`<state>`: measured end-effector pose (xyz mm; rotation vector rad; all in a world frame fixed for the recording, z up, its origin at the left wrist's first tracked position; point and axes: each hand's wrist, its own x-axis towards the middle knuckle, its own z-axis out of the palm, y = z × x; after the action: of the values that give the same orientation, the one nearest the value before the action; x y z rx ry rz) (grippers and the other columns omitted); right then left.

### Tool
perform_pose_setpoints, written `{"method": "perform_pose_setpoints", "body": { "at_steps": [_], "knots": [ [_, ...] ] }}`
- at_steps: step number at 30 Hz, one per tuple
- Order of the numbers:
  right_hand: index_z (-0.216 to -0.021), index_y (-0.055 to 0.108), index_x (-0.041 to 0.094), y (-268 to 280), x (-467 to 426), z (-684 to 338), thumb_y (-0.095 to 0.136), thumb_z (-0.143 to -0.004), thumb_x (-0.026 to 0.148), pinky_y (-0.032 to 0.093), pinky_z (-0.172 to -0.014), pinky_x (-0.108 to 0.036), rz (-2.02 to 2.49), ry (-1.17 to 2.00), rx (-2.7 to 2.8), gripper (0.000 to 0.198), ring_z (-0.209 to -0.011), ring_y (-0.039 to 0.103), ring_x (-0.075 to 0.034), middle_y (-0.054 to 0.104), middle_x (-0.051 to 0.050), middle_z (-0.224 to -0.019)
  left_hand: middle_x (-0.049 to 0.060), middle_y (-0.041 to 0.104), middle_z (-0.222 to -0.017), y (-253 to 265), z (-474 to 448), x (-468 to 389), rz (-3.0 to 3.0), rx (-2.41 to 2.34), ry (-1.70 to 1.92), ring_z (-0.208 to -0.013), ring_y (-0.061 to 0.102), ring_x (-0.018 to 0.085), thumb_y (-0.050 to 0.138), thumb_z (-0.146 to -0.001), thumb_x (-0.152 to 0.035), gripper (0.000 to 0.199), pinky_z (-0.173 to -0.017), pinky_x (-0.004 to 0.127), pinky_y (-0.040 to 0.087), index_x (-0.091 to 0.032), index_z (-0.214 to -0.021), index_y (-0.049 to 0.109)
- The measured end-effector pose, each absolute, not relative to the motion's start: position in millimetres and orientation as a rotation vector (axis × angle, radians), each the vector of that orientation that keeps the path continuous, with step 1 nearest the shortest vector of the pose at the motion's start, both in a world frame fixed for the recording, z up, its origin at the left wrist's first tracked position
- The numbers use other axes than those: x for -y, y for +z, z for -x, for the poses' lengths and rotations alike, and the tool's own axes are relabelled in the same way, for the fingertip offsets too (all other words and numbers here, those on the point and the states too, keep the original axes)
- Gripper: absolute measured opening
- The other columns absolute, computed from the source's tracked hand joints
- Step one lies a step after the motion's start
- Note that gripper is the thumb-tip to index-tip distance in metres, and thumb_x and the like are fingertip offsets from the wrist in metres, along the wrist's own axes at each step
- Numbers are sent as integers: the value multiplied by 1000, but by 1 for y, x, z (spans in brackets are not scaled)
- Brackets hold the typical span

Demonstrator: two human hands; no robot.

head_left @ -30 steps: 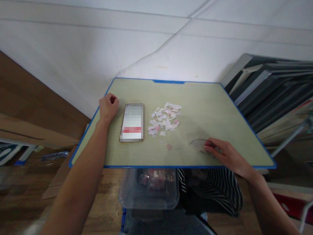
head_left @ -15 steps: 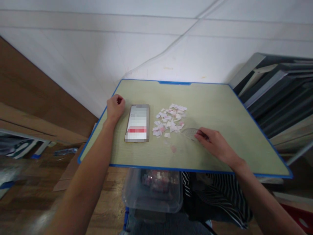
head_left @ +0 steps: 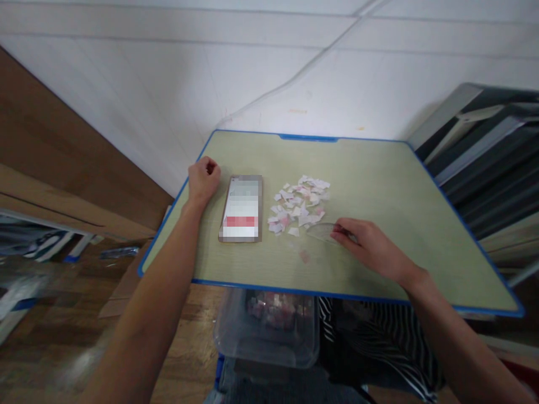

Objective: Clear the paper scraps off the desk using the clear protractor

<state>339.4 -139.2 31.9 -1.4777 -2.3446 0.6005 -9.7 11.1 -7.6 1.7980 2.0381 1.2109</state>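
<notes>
Right hand (head_left: 369,242), its grip pinching a clear, curved plastic plate (head_left: 320,232) between centre and front edge of the pale-green, blue-rimmed surface (head_left: 379,179); a light, level hold should spare adjacent torn white-and-pink paper scraps (head_left: 304,213). Left hand (head_left: 204,179): loosely fisted, near the left edge.

tabletop (head_left: 379,185): pale green | rim (head_left: 309,137): blue | paper scraps (head_left: 304,215): white, pink | cloth (head_left: 415,342): black-and-white stripes

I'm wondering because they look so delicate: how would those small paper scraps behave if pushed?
The paper scraps look small and thin, so they would probably be light and scatter easily. Their flat, angular shapes suggest sliding rather than rolling. Where they overlap, several may move together.
</notes>
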Motion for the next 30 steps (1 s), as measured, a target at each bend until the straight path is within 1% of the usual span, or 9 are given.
{"method": "perform_pose_setpoints", "body": {
  "at_steps": [3,6,9,14,18,24,28,30],
  "knots": [
    [-71,52,21,34,141,-338,42,-91,28,38,-58,-28,1445,627,2367,23,-60,55,-18,59,-3,-65,-2,50,-63,-8,10,-11,-1801,-2031,1217,-63,46,13,48,-71,-17,6,-67,28,38,-21,-66,47],
    [-70,50,21,32,144,-337,43,-90,27,38,-58,-28,1518,564,2279,22,-61,56,-18,60,-4,-66,-2,50,-64,-9,10,-12,-1804,-2034,1217,-63,47,13,48,-71,-16,6,-67,28,37,-21,-66,47],
    [-70,49,21,27,149,-329,43,-91,25,38,-58,-28,1558,572,2269,22,-61,57,-18,61,-4,-66,-2,50,-63,-8,10,-12,-1811,-2043,1203,-63,47,13,48,-71,-17,6,-67,29,38,-21,-67,47],
    [-74,53,19,23,161,-304,45,-90,20,41,-62,-28,1443,587,2434,19,-64,58,-18,63,-4,-70,-1,50,-65,-8,11,-11,-1831,-2052,1190,-64,47,14,47,-71,-18,5,-69,29,40,-21,-67,46],
    [-77,54,19,25,160,-300,43,-91,21,41,-65,-30,1435,563,2449,19,-69,61,-20,66,-7,-75,-1,50,-65,-8,11,-12,-1825,-2056,1191,-64,47,13,47,-71,-18,5,-69,29,40,-21,-67,46],
    [-69,46,21,30,149,-315,42,-89,25,35,-57,-29,1628,478,2263,21,-59,55,-19,59,-5,-64,-1,49,-65,-9,10,-12,-1811,-2044,1198,-65,46,13,48,-72,-17,5,-68,28,39,-21,-68,47],
    [-70,48,21,34,148,-319,43,-89,26,36,-58,-28,1515,611,2318,20,-59,55,-18,60,-3,-64,-1,49,-65,-9,10,-11,-1817,-2039,1200,-66,45,13,48,-72,-17,6,-69,28,39,-21,-68,47],
    [-71,49,21,35,147,-320,44,-89,26,36,-58,-27,1483,617,2301,19,-60,56,-17,60,-3,-65,-1,49,-65,-9,10,-11,-1815,-2039,1197,-65,45,13,48,-72,-16,7,-69,28,39,-21,-68,47]
  ]
}}
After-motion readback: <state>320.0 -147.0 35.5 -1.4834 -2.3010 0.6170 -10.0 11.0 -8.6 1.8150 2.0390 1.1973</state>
